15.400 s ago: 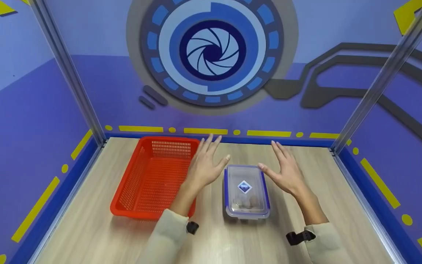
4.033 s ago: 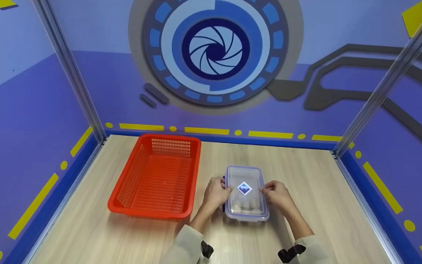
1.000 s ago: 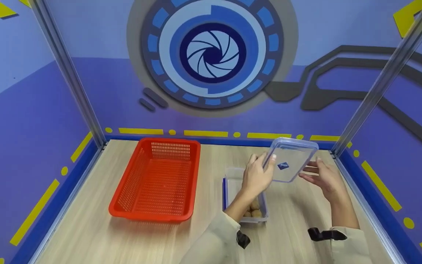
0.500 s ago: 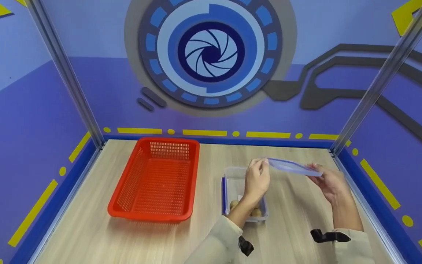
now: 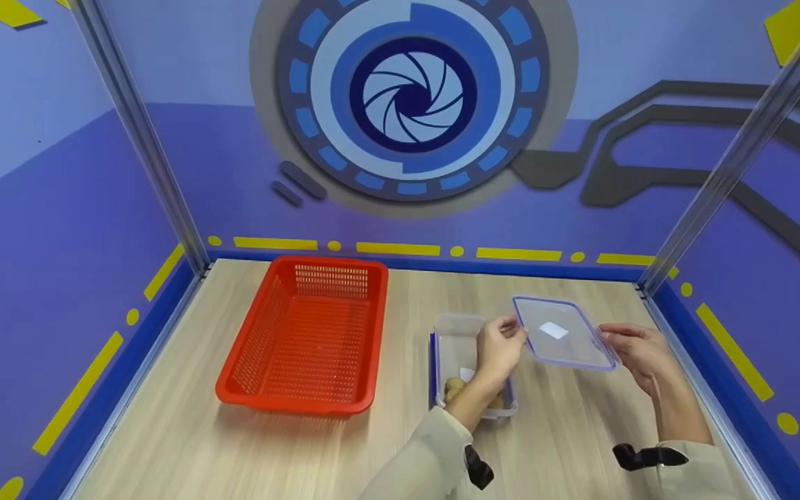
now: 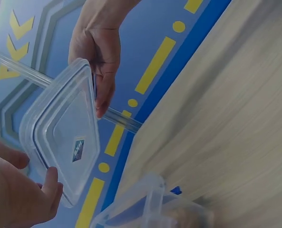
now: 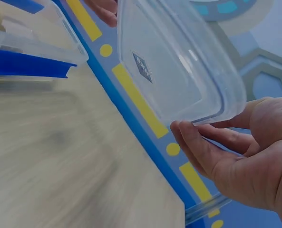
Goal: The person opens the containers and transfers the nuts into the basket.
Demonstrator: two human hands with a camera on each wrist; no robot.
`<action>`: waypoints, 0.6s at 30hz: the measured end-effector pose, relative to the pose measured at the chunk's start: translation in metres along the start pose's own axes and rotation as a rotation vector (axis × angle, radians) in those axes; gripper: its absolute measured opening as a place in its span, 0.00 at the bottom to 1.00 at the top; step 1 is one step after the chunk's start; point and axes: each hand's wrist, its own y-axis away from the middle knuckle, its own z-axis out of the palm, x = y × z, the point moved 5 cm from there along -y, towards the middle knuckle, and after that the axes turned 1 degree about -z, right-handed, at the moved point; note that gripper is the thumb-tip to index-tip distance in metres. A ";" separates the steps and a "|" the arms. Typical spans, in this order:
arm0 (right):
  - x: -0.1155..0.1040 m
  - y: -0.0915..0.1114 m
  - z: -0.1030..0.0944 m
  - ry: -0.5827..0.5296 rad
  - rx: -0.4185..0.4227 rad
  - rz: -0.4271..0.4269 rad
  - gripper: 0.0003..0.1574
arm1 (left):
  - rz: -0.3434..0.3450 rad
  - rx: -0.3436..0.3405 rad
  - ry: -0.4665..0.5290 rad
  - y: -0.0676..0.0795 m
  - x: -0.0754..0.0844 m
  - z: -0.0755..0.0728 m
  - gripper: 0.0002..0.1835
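A clear plastic lid (image 5: 567,347) with a blue-violet rim is held up in the air, right of the food container it belongs to. My left hand (image 5: 501,351) pinches its left edge, and my right hand (image 5: 643,353) grips the opposite edge by the fingertips. A small diamond label (image 7: 141,66) shows through the lid. Below my left hand stands the uncovered clear container (image 5: 445,333), blue clips hanging at its sides. Several round brown lumps (image 5: 453,386) lie in its near end, partly hidden by my left wrist.
A red perforated plastic basket (image 5: 303,403) stands on the wooden table (image 5: 414,292) to the left of the container. Blue-purple printed walls (image 5: 192,173) with metal corner posts enclose the table at the back and both sides.
Earlier the lid sat on the container with both hands at its edges; it has since come off. Over the last second, the held lid has tilted over and come lower.
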 end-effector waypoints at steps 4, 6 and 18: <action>0.010 0.001 -0.010 -0.021 -0.023 0.003 0.23 | -0.024 -0.038 -0.042 0.003 -0.007 0.010 0.18; 0.016 0.002 -0.017 -0.008 -0.034 0.018 0.24 | -0.026 -0.057 -0.075 0.005 -0.010 0.016 0.18; 0.048 -0.007 -0.049 0.146 -0.045 0.040 0.23 | 0.072 -0.051 -0.309 0.020 -0.020 0.042 0.15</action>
